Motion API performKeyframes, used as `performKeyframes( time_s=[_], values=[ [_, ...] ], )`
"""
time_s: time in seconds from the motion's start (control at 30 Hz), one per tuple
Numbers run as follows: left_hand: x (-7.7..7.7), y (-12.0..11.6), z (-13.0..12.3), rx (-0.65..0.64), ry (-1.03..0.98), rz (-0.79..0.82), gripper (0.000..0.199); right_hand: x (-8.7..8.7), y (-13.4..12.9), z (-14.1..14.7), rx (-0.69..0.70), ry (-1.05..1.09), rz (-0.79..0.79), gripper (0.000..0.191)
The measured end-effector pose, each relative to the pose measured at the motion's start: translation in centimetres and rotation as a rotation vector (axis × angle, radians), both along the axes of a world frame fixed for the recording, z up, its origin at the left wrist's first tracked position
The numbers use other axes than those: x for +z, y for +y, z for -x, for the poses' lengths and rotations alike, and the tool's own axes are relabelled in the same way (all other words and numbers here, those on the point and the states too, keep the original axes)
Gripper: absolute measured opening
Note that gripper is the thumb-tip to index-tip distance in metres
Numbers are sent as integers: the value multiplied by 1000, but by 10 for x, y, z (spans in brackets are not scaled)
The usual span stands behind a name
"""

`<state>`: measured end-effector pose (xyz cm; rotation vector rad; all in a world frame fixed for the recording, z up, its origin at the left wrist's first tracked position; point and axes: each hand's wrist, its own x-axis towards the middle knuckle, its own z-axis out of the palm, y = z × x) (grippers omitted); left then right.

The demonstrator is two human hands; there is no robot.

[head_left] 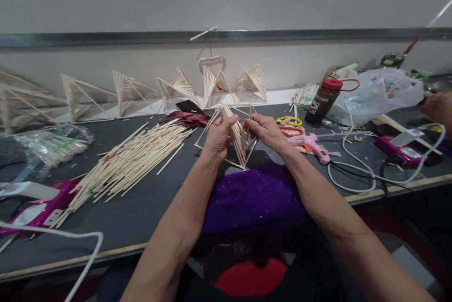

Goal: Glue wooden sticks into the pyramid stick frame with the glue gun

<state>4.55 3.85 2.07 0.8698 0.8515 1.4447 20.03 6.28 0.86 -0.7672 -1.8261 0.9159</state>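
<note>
A twisted model of thin wooden sticks (pixel 239 144) stands on the dark table in front of me, its sticks fanned between a base and upright struts. Wrapped around its left side, the fingers of my left hand (pixel 218 138) grip the fan of sticks. My right hand (pixel 264 128) is closed in a pinch at the model's right side, by an upright strut; its fingertips partly hide what they hold. Left of the model lies a loose pile of wooden sticks (pixel 141 156). A pink glue gun (pixel 312 145) rests to the right, beside yellow-handled scissors (pixel 289 121) and red-handled scissors (pixel 291 131).
Several finished stick models (pixel 176 87) line the wall. A dark bottle (pixel 323 102) and plastic bag (pixel 379 94) stand right. Magenta power strips (pixel 402 151) with white cables lie on both sides. Purple cloth (pixel 254 198) covers the near edge. Another person's hand (pixel 439 109) shows far right.
</note>
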Motion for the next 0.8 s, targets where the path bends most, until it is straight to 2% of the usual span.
performKeyframes(
  time_s=[0.13,0.3,0.57,0.8],
  values=[
    [-7,2,2,2,8,-22,34,-5,3,3,-11,-24,1,50],
    [-8,-1,4,47,-23,-39,33,-4,-3,5,-55,-96,-26,45],
    [-4,-9,2,80,-35,-27,36,1,-21,16,-126,-179,-181,21],
    [-10,-6,3,100,-12,-36,30,-1,-26,20,-155,-183,-220,19]
  ],
)
